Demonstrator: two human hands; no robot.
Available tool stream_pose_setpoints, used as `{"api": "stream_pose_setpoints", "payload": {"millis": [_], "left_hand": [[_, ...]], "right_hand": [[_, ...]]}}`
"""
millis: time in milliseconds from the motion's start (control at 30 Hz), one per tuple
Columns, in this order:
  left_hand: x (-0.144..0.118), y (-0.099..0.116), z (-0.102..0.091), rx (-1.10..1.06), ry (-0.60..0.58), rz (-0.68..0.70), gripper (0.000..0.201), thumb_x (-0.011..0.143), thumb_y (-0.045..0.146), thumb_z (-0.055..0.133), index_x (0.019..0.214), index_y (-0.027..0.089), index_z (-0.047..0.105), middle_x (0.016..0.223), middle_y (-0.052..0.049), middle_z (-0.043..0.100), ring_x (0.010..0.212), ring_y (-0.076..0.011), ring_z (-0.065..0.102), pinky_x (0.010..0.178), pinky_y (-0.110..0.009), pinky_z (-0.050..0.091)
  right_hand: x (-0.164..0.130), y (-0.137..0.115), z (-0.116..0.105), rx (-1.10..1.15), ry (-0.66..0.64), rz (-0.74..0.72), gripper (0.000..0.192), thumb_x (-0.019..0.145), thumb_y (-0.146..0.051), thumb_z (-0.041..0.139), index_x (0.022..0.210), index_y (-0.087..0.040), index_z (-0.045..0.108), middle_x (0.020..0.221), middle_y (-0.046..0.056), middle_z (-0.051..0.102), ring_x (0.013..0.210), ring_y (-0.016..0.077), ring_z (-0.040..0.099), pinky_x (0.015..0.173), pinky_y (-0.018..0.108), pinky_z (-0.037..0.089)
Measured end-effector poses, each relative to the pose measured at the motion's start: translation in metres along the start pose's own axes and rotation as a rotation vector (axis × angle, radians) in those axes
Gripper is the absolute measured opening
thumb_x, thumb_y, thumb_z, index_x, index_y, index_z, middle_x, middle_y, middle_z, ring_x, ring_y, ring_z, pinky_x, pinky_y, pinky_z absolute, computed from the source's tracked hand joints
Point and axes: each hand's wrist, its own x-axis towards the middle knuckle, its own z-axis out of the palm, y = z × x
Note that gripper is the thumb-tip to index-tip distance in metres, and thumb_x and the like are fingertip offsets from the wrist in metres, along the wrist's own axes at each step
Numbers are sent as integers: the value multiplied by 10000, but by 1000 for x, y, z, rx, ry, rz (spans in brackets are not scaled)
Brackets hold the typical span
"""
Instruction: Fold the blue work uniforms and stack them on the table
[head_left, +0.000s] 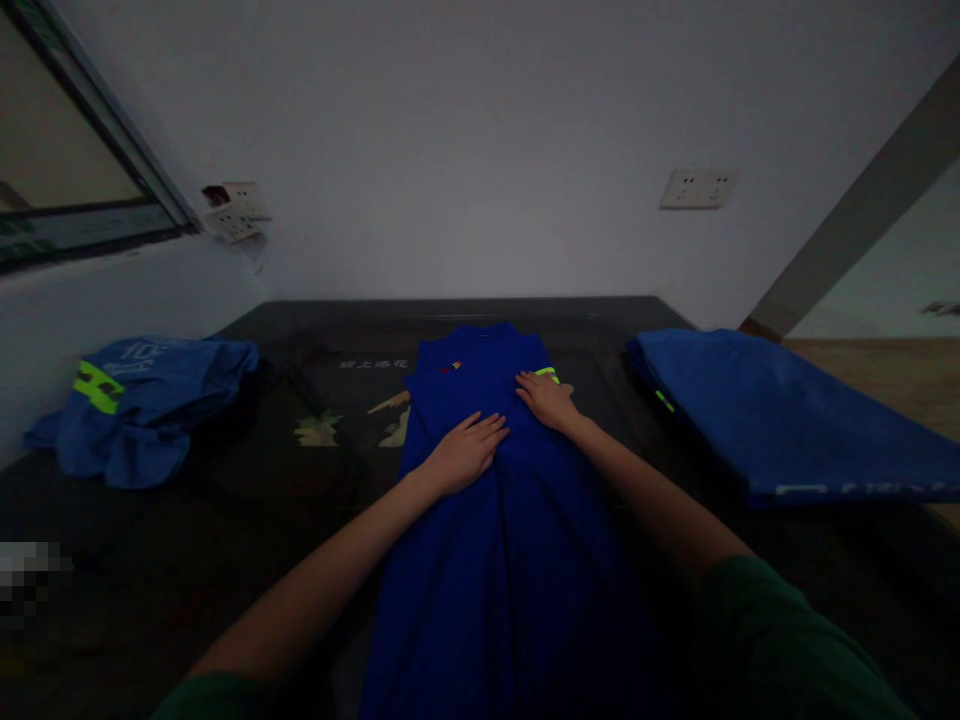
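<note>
A blue work garment (480, 375) lies flat on the dark table (330, 400), its collar toward the wall and its long lower part running toward me. Small red and yellow marks show on its upper left, and a yellow-green reflective strip on its right edge. My left hand (466, 455) rests palm down on the middle of the cloth, fingers stretched out. Higher up and to the right, my right hand (547, 400) also lies flat on the garment, close to the reflective strip. The near end of the garment fades into shadow.
At the left lies a crumpled blue garment (150, 400) with a reflective band. A stack of folded blue garments (787, 410) sits at the right table edge. Behind the table stands a white wall (465, 150) with sockets (697, 188); a window (67, 140) is at upper left.
</note>
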Motion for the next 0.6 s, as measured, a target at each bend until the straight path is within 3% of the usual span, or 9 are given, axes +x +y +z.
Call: {"api": "stream_pose_setpoints", "payload": {"millis": [100,267,467,600], "left_hand": [[-6,4,-1,-37,-28,-22,483,962,283,379,1415,117,407,1511,-142,358,1423,-212,282,1171,-404,211],[-10,5,0,-97,-47,-15,501,964,306,383,1453,198,360,1549,-123,289,1448,-221,210,1168,-433,209],[-13,6,-1,-168,4,-28,491,949,290,423,1438,259,389,1533,-95,335,1430,-208,266,1158,-441,234],[-10,7,-4,-225,34,-60,439,937,251,434,1372,252,488,1482,-85,425,1385,-211,361,1140,-440,274]], "right_hand": [[0,1,0,-64,-63,-12,528,998,-376,261,1424,-110,426,1484,164,391,1388,280,342,1140,506,227],[2,9,-3,-37,-156,-24,558,998,-399,254,1476,-122,334,1529,148,304,1421,263,272,1150,496,218],[4,18,-4,42,-193,-32,544,991,-365,302,1484,-136,318,1534,145,290,1430,246,248,1154,497,214],[4,17,-2,40,-177,-35,533,987,-347,327,1480,-146,325,1528,145,306,1425,247,265,1147,500,226]]}}
